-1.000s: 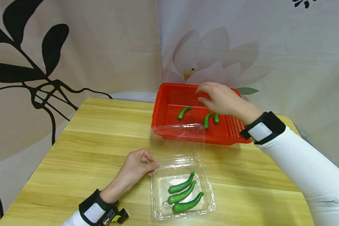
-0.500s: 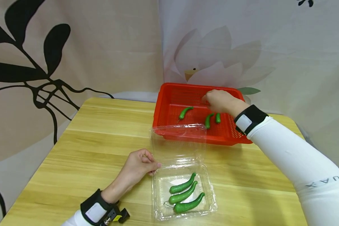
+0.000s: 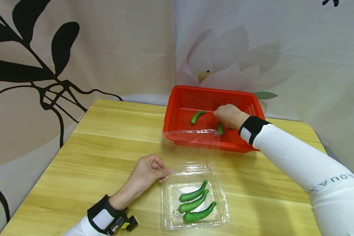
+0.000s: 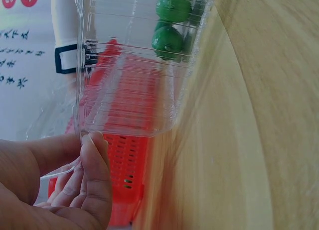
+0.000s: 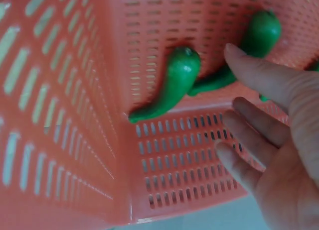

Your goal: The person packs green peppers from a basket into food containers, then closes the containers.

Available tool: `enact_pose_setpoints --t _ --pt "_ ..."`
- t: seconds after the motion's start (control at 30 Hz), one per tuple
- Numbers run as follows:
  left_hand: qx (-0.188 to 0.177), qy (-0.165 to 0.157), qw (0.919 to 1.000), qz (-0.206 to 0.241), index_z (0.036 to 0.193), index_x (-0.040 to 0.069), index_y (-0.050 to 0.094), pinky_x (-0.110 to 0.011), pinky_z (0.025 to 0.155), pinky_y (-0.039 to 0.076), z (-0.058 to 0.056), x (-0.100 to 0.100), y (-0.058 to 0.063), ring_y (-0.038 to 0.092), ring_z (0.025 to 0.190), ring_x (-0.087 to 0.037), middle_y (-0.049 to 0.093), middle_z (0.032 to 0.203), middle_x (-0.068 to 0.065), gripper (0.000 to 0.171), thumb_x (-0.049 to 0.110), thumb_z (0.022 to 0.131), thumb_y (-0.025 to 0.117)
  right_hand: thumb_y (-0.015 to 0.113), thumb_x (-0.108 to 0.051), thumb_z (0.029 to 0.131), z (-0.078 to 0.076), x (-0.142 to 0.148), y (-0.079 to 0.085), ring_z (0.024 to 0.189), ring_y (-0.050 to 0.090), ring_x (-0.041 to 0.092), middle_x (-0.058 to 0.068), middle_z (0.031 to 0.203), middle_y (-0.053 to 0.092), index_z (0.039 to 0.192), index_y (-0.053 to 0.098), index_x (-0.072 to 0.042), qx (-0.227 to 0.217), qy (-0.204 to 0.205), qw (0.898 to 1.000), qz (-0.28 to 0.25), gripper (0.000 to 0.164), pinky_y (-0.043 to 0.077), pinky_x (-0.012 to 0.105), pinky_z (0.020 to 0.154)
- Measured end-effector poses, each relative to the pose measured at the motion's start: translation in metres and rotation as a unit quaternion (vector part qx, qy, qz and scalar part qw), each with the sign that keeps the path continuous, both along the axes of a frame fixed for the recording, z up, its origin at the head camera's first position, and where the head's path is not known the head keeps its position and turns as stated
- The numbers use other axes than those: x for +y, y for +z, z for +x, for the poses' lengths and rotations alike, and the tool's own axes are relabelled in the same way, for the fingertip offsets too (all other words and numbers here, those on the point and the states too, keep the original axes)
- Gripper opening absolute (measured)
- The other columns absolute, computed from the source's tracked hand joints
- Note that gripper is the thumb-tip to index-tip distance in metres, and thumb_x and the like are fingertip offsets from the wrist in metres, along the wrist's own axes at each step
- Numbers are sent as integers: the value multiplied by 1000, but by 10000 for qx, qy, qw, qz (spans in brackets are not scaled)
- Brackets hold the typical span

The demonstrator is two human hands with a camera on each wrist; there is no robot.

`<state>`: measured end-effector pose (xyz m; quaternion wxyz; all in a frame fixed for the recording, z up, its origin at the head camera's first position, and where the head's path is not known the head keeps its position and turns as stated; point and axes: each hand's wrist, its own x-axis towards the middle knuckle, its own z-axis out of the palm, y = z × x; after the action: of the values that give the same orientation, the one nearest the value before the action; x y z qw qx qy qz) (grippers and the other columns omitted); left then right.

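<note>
Green, slim, curved peppers (image 3: 193, 204) lie in two holders, before a beige and white cloth (image 3: 121, 49) printed with dark leaves and on a pale yellow, wood-grain table (image 3: 121, 131). Near the table's far edge stands a rectangular red plastic basket (image 3: 206, 98) with slotted walls. Closer to the person sits a square, clear plastic hinged container (image 3: 172, 195), its lid raised and overlapping the basket's near wall in the head view. White sleeves (image 3: 295, 164) cover the person's arms. The left hand (image 3: 148, 172) pinches the container's edge at its far left corner. The right hand (image 3: 230, 114) is inside the basket, thumb apart from loosely bent fingers; its thumb overlaps a pepper, though contact cannot be told. Three peppers rest side by side in the container; at least three more lie in the basket.
</note>
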<state>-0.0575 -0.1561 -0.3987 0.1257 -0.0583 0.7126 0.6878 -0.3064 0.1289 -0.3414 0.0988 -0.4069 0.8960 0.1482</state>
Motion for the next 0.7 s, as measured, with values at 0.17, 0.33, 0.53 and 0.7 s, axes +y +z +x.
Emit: enact_pose_setpoints --t 0.17,0.33,0.53,0.7 --pt "7 10 10000 23 93 -4 57 -27 61 57 0 -1 1 64 63 -17 75 84 -21 25 -4 87 81 82 1 86 3 1 -9 77 57 27 7 81 66 88 67 -9 -34 179 9998 -121 18 58 43 83" --pt "8 1 10000 -8 93 -4 57 -27 61 57 0 -1 0 64 62 -17 75 83 -21 25 -5 87 81 81 -1 87 5 1 -12 69 51 23 4 71 60 81 65 -12 122 337 9993 -71 20 56 38 75" --pt "-29 26 10000 -65 93 -3 57 -26 61 56 1 -1 -1 64 62 -17 75 81 -18 26 -4 86 82 79 -1 87 5 -4 -14 66 52 21 3 69 62 78 65 -13 283 415 9986 158 21 55 36 71" --pt "3 -15 10000 -33 94 -3 56 -25 61 56 1 -1 1 64 63 -17 75 82 -18 26 -3 86 82 79 -2 88 4 -5 -14 69 55 23 6 74 67 83 69 -12 271 347 9985 322 15 58 38 75"
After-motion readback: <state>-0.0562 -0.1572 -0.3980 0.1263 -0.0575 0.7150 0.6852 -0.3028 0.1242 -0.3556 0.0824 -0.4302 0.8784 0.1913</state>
